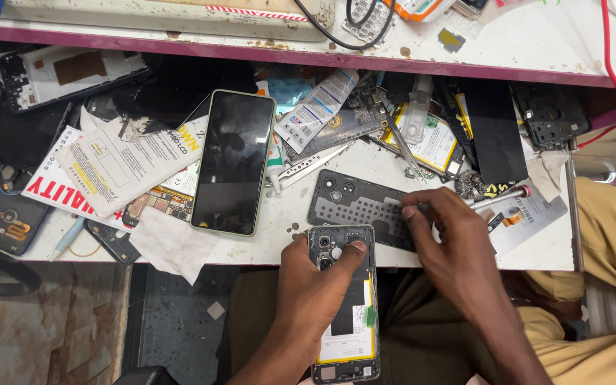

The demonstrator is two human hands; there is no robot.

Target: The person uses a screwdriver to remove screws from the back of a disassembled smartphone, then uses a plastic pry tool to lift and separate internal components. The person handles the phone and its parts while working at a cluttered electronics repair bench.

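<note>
A worn white workbench (308,246) with a maroon-edged upper shelf (536,43), crowded with phone parts. On it lie a dark-screened smartphone (232,162) face up, a black perforated back plate (361,207), printed paper sheets (119,167), a crumpled white tissue (172,244), a battery with yellow edging (433,142), metal tweezers (308,170) and a black flat panel (493,132)

Left hand (313,285) hides the opened phone's (345,335) middle
</note>
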